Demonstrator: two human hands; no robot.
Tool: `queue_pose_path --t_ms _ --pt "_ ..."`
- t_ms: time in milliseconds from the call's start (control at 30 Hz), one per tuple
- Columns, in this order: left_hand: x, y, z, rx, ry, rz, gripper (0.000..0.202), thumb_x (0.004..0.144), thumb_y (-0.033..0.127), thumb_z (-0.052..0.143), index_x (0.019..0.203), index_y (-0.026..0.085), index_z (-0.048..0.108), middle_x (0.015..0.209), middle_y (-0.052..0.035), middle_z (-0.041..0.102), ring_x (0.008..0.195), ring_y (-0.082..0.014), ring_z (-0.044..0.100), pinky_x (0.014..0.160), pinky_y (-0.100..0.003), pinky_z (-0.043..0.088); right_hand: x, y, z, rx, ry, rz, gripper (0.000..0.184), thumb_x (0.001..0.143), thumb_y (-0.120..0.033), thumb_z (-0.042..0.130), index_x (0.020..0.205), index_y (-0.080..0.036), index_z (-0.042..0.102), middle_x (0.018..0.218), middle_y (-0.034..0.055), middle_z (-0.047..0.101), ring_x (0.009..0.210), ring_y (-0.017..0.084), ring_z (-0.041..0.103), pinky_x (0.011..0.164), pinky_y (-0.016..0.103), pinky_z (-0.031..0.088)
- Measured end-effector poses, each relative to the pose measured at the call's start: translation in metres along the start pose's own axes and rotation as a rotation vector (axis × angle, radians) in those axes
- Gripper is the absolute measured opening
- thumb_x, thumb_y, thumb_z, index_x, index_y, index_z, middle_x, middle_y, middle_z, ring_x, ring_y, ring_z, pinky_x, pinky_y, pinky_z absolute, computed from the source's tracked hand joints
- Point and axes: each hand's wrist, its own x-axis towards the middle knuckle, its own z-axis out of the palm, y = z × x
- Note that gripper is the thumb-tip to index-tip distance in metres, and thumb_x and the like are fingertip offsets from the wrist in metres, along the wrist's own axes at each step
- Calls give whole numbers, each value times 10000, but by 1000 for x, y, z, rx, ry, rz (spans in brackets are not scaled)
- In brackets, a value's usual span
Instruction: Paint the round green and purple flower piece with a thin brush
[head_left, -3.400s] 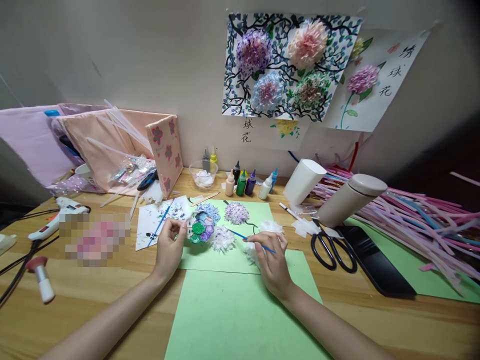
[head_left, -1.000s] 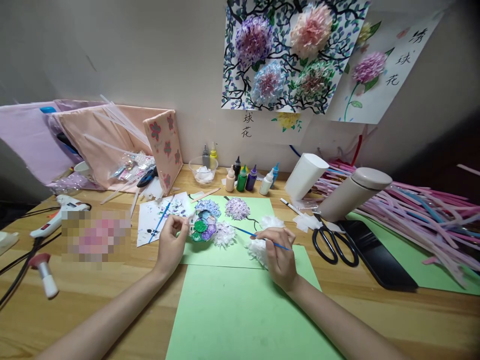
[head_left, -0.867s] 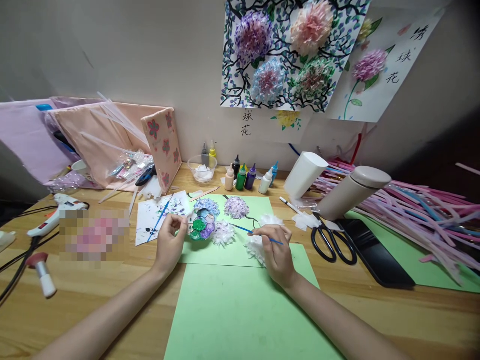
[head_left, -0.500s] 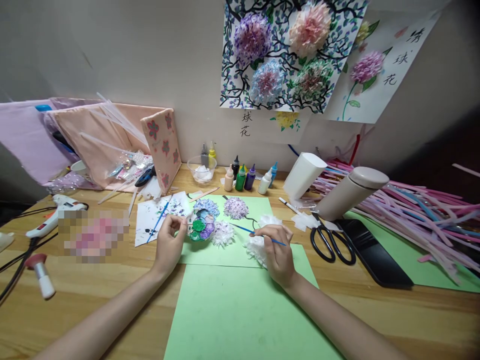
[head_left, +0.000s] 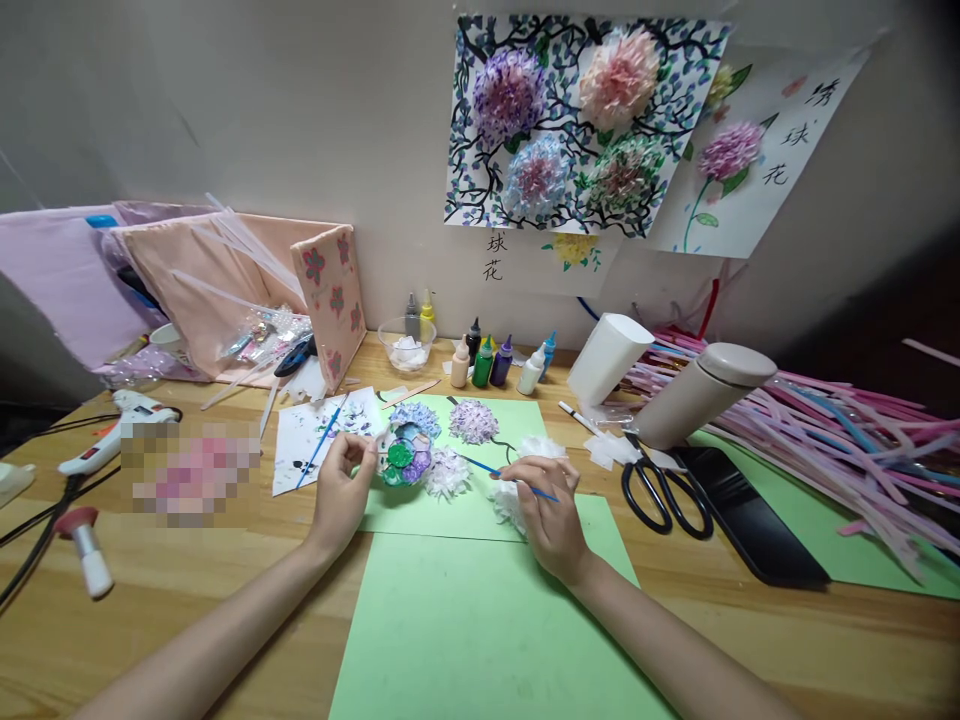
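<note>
My left hand pinches the edge of a small paint palette with green, purple and blue paint in its wells, held tilted over the green paper. Between the fingers of my right hand is a thin blue paintbrush, its tip pointing left toward the palette but apart from it. A pale lilac paper flower lies between the two. Behind it are a purple-speckled flower and a blue one. White paper flowers lie by my right hand, partly hidden by it.
Paint bottles and a clear bowl stand at the back. A paint-stained sheet with another brush is at left, near a glue gun. Scissors, a black phone and a tumbler are at right.
The view has shifted slightly, so the whole scene sits a little lower. The brush in my right hand has moved only slightly; both hands keep their grips.
</note>
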Motion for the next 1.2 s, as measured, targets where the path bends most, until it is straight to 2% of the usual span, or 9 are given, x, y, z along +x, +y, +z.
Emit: queue_pose_path --t_ms 167,300,500,800,1000,1200 --pt "0 0 0 -13 -3 -13 241 775 412 581 723 201 476 718 12 537 666 -133 505 624 -239 401 0 -1 0 -6 27 4 268 909 -150 313 1016 -269 528 876 12 662 911 198 563 853 387 276" --pt "0 0 -1 -7 -7 -12 228 781 402 576 720 204 481 699 16 525 656 -134 494 625 -241 396 0 -2 0 -12 1 11 247 906 -153 318 988 -264 523 882 13 659 921 201 558 852 393 273" --pt "0 1 -1 -2 -14 -8 224 790 391 571 721 201 477 701 15 519 660 -132 490 624 -240 392 0 -3 -4 35 63 -26 238 889 -160 299 989 -252 494 937 30 670 930 211 545 839 403 296" --pt "-1 3 1 -9 -36 -8 256 784 424 571 706 198 478 675 19 513 630 -127 493 588 -232 390 -2 -17 -1 54 -28 -204 280 850 -130 366 1056 -262 501 997 -5 704 934 187 565 833 370 292" --pt "-2 3 0 -12 -48 -11 256 793 417 567 707 193 475 671 20 510 638 -126 500 597 -230 392 3 -21 1 72 -11 -224 278 857 -118 392 1052 -253 536 970 -15 712 904 160 574 829 339 289" --pt "-1 -1 1 -31 -71 -3 227 807 380 560 715 193 472 667 24 500 636 -123 492 603 -230 390 3 -21 1 74 -49 -210 285 868 -119 385 1072 -255 530 1000 -13 705 918 161 569 842 344 289"
